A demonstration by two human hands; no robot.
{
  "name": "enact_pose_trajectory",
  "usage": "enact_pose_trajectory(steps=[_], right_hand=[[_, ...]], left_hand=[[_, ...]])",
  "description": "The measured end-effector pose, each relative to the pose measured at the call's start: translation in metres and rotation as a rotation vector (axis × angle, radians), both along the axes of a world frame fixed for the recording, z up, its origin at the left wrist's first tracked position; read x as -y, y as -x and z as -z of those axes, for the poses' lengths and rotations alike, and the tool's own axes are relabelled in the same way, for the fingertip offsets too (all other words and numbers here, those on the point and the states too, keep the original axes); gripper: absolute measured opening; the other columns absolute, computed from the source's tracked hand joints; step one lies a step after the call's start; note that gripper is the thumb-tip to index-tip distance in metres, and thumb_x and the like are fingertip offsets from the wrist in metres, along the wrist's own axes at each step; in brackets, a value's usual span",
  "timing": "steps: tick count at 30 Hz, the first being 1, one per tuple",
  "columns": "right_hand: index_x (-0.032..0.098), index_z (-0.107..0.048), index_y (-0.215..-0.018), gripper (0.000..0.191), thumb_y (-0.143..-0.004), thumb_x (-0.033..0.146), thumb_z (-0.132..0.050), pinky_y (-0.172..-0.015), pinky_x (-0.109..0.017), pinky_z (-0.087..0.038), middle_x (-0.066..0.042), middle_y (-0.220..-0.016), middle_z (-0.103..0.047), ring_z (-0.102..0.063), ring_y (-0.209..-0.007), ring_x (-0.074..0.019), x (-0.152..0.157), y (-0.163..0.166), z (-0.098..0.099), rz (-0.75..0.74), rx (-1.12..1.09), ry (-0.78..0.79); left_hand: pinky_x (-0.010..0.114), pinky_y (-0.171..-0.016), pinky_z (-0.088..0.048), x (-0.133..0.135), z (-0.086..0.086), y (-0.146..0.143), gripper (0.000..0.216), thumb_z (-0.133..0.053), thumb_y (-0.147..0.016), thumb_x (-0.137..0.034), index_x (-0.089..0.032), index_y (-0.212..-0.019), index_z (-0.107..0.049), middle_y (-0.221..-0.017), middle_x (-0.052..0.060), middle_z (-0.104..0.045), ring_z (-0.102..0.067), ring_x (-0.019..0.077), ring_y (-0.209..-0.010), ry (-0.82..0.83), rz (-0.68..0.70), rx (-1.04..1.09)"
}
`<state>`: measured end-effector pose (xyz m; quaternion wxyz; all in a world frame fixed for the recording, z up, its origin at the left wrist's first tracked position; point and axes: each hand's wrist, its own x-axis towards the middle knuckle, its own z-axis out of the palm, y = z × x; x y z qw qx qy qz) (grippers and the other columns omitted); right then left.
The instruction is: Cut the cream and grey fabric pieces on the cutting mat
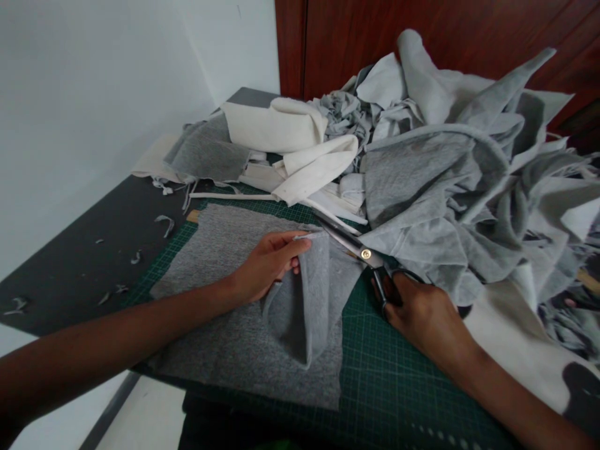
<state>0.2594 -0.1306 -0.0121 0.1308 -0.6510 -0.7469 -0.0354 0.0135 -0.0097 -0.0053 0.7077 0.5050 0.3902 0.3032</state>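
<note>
A loose heap of grey fabric pieces (469,181) crowds the right and far side of the desk (70,269), spilling right up against the scissors (356,250) and covering part of the green cutting mat (389,375). Behind it, folded cream-white cloth (300,150) lies beside a flat grey piece (206,150), and thin trimmings (164,222) are scattered over the dark bare desk surface to the left. A white wall stands on the left and dark red-brown wood panelling (445,31) behind the heap. The grey knit fabric (234,294) under the hands is soft and fuzzy, a roughly rectangular sheet lying flat on the gridded mat, with one edge lifted and folded over into a drooping cone-like flap (304,306). The left hand (267,265) pinches the top edge of that flap between thumb and fingertips, holding it up off the sheet. The right hand (422,312) is closed through the dark handles of the scissors, which are metal with a brass-coloured pivot screw. Their long axis runs diagonally, handles near the person at the right, blades pointing away and to the left, the tip meeting the pinched fabric edge; the blades look nearly together.
</note>
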Motion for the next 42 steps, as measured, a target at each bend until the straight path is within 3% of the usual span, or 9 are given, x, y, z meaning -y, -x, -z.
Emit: enact_pose_trajectory(steps=[7,14,21,29,35,42], right_hand=[[0.024,-0.042,-0.068,0.008,-0.069,0.020,-0.049,-0.045,-0.025,-0.027,0.004,-0.053,-0.051,-0.051,-0.044,-0.0132,0.001,0.003,0.001,-0.022,0.001,0.025],[0.024,-0.043,-0.069,0.006,-0.071,0.018,-0.045,-0.044,-0.025,-0.026,0.004,-0.050,-0.048,-0.050,-0.042,-0.0132,0.004,0.003,0.003,-0.079,0.036,-0.040],[0.023,-0.044,-0.071,0.005,-0.073,0.019,-0.045,-0.043,-0.024,-0.028,0.004,-0.050,-0.051,-0.051,-0.041,-0.0122,0.005,-0.001,0.012,-0.121,0.067,-0.097],[0.023,-0.044,-0.069,0.012,-0.080,0.021,-0.042,-0.041,-0.024,-0.029,0.005,-0.047,-0.050,-0.052,-0.037,-0.0116,0.003,0.002,0.007,-0.130,0.088,-0.146],[0.023,-0.046,-0.069,0.016,-0.084,0.023,-0.041,-0.042,-0.024,-0.032,0.003,-0.047,-0.053,-0.055,-0.038,-0.0133,0.004,0.003,0.005,-0.115,0.117,-0.141],[0.022,-0.047,-0.068,0.017,-0.083,0.023,-0.041,-0.041,-0.025,-0.032,0.003,-0.046,-0.051,-0.053,-0.036,-0.0128,0.004,0.004,0.003,-0.120,0.119,-0.159]], left_hand=[[0.016,-0.037,-0.016,0.002,-0.007,0.000,0.025,-0.068,-0.079,-0.037,-0.017,-0.067,-0.060,-0.051,-0.007,-0.044,-0.035,0.0042,-0.043,-0.021,-0.069,0.010],[0.018,-0.051,-0.037,-0.004,-0.002,0.001,0.020,-0.071,-0.076,-0.034,-0.017,-0.084,-0.072,-0.067,-0.002,-0.062,-0.049,0.0069,-0.056,-0.078,-0.232,0.089],[0.017,-0.049,-0.035,-0.004,0.000,0.002,0.022,-0.069,-0.077,-0.034,-0.016,-0.088,-0.074,-0.065,-0.002,-0.061,-0.047,0.0062,-0.053,-0.134,-0.259,0.057],[0.017,-0.033,-0.015,-0.001,-0.005,0.005,0.027,-0.063,-0.081,-0.036,-0.014,-0.096,-0.071,-0.051,-0.009,-0.046,-0.027,0.0028,-0.035,-0.217,-0.169,-0.119],[0.016,-0.033,-0.015,0.000,-0.007,0.007,0.024,-0.060,-0.085,-0.038,-0.015,-0.077,-0.063,-0.051,-0.009,-0.044,-0.026,0.0022,-0.036,-0.250,-0.022,-0.126],[0.016,-0.037,-0.020,-0.002,-0.002,0.008,0.023,-0.061,-0.086,-0.037,-0.015,-0.080,-0.063,-0.052,-0.009,-0.041,-0.026,0.0024,-0.038,-0.225,0.043,-0.066]])
